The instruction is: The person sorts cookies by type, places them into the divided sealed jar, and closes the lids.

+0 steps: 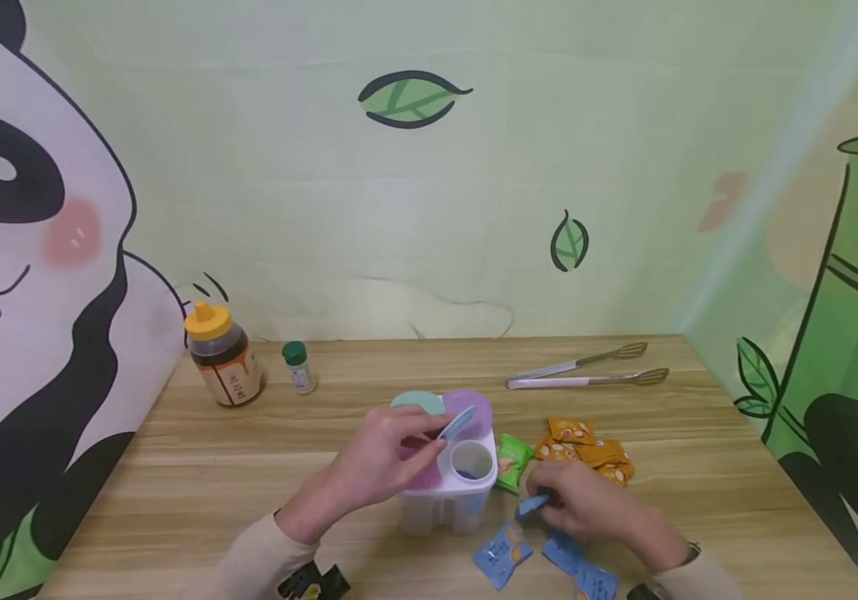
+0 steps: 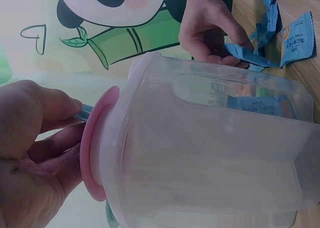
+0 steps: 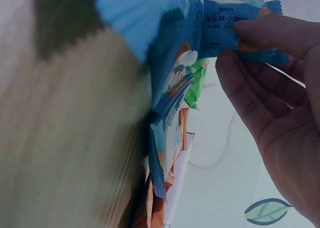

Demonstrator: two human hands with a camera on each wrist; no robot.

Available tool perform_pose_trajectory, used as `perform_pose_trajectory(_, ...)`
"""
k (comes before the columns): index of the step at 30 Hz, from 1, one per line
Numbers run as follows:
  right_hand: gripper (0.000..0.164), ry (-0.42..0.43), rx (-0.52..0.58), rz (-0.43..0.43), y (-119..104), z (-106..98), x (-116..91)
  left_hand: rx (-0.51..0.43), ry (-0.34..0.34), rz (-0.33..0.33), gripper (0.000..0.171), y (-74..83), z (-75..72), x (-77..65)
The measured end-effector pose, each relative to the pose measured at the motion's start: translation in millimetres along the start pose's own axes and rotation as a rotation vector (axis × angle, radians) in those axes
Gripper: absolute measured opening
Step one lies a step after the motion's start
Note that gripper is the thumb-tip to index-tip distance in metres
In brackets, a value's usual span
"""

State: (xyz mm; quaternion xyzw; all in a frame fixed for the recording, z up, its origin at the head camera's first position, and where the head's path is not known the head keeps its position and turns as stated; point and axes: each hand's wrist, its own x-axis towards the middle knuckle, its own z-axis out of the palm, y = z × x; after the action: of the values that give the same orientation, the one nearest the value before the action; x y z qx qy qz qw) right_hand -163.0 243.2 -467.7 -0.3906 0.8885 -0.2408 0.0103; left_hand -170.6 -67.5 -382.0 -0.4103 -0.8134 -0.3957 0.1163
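My left hand (image 1: pixel 376 454) pinches a light blue round lid (image 1: pixel 459 422), tilted on edge above a clear storage box (image 1: pixel 440 512) with a white top. Teal (image 1: pixel 417 402), purple (image 1: pixel 470 408) and pink (image 1: pixel 426 477) lids cover other compartments; the front right one is uncovered. Through the clear wall in the left wrist view, a blue snack packet (image 2: pixel 257 106) shows inside. To the right of the box, my right hand (image 1: pixel 586 498) holds another blue snack packet (image 3: pixel 215 31) between thumb and fingers, low over the table. Several more blue packets (image 1: pixel 502 556) lie around that hand.
A green packet (image 1: pixel 513 461) lies against the box's right side, with several orange packets (image 1: pixel 603 454) beyond it. Tongs (image 1: pixel 586 380) rest at the back right. At the back left stand a yellow-capped bottle (image 1: pixel 226 367) and a small green-capped jar (image 1: pixel 299 371).
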Motion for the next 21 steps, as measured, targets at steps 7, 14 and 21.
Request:
perform_pose_trajectory(7, 0.024, 0.073, 0.086, -0.032, -1, -3, 0, -0.002, -0.003, -0.001, 0.027, 0.1, -0.1, 0.0)
perform_pose_trajectory(14, 0.028, 0.17, 0.136, -0.125, -5, -11, 3, -0.013, -0.003, 0.002, 0.026, -0.4, -0.3, 0.1)
perform_pose_trajectory(21, 0.026, 0.209, 0.152, -0.166, -8, -18, 6, -0.008, 0.006, 0.015, 0.026, -0.6, -1.0, 0.0)
